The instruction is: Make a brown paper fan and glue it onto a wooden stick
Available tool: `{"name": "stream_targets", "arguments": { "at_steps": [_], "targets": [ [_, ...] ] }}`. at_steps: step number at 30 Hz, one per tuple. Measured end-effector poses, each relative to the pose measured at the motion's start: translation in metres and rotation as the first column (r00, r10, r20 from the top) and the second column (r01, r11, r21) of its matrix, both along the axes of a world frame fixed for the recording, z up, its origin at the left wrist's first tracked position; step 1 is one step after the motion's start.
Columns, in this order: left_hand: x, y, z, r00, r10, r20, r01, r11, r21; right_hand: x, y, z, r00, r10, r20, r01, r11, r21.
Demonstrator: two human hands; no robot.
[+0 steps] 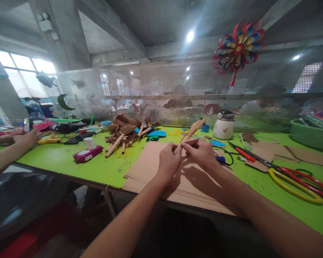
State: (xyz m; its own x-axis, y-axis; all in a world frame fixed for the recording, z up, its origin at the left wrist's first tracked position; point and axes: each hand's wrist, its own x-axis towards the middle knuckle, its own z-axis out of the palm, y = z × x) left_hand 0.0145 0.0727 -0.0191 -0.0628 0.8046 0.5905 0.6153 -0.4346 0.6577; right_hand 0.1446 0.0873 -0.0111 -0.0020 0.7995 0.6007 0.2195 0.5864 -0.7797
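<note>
My left hand (170,159) and my right hand (202,153) meet in front of me, fingertips pinched together. Between them they grip a narrow tan paper piece (194,130), which looks folded or rolled and slants up to the right. Its lower end is hidden by my fingers. Under both hands lies a stack of brown paper sheets (145,172) at the table's front edge. A blue-handled tool (220,159) with a dark cord is just right of my right hand, partly covered by it.
Large scissors (293,186) lie right on the green table (97,172), near brown paper scraps (301,154) and a green basket (312,138). A white jar (223,127) stands behind. Brown paper tubes (115,145) and a purple power strip (87,154) lie left, near another person's hands (28,138).
</note>
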Motion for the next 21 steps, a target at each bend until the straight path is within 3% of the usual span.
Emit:
{"name": "stream_targets", "arguments": {
  "at_steps": [5,9,21],
  "targets": [
    [-0.0016,0.0026,-0.0003,0.996,-0.039,0.076,0.041,0.999,-0.029,0.0001,-0.0002,0.0033,0.994,0.102,-0.047,-0.105,0.994,-0.044],
    [-0.0019,0.0041,-0.0009,0.993,-0.074,0.09,0.075,0.997,-0.014,0.0005,-0.001,0.0057,0.992,0.088,-0.095,-0.093,0.994,-0.052],
    [-0.0011,0.0044,-0.0006,0.986,-0.089,0.138,0.097,0.994,-0.053,0.0024,-0.0006,0.006,0.999,0.034,-0.012,-0.034,0.999,0.017]
  ]
}}
